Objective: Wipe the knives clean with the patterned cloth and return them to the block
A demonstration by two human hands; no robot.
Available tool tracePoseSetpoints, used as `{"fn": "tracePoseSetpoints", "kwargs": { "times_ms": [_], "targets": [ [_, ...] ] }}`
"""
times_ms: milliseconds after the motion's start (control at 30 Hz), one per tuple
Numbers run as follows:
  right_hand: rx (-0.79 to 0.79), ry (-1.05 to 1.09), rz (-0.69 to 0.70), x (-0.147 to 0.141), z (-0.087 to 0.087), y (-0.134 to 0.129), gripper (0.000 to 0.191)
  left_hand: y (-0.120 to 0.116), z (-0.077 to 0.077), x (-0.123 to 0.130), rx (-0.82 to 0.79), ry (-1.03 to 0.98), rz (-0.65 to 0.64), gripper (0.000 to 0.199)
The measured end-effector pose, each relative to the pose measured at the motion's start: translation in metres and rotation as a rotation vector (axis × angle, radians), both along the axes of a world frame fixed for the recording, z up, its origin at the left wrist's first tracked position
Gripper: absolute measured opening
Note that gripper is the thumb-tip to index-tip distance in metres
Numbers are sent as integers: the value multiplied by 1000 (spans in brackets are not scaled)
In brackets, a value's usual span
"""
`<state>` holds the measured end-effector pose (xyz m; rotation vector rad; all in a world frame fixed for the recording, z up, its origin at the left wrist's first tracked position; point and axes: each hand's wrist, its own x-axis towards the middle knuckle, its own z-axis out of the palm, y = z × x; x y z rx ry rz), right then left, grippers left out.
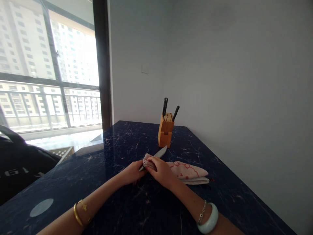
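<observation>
Nearest of all are the two arms, reaching in over the table (151, 212). A gold bangle (77, 215) is on the left arm, and a fat pale bangle (210, 220) and a thin chain bracelet (202, 213) are on the right one.

The left hand (133, 172) is curled closed around the handle end of a knife (160, 152). The right hand (160, 171) has its fingers and thumb pinched on a pink cloth (188, 171), with a bit of it folded over the knife near the handle. The rest of the cloth lies on the table, out toward the right edge, and has red marks on it.

The shiny blade points to the far edge. Its tip is by the foot of a wooden knife block (166, 129); I can't tell if they touch. The block stands up near the far right corner, with black handles (175, 113) poking out of its top.

Past the left edge is a black bag (22, 163) with pale letters. Farther off is a big bright window (73, 62).
</observation>
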<state>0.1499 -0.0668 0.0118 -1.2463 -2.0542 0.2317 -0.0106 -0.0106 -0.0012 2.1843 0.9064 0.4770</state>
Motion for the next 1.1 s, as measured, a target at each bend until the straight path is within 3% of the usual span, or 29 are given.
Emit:
{"fn": "tracePoseSetpoints", "kwargs": {
  "times_ms": [233, 467, 733, 967, 1100],
  "targets": [
    [-18, -27, -170, 13, -1, 6, 19, 7, -6, 0, -20, 6, 2, 35],
    [-6, -9, 19, 1, -1, 3, 14, 6, -6, -1, -28, -32, -8, 31],
    [-30, 1, -225, 22, -3, 12, 14, 9, -7, 0, -97, -9, -1, 35],
    [-22, -127, 5, 6, 2, -2, 19, 7, -5, -1, -75, -19, -24, 33],
    [-37, -181, -166, 11, 3, 0, 20, 6, -4, -2, -55, -9, -26, 33]
  ]
}}
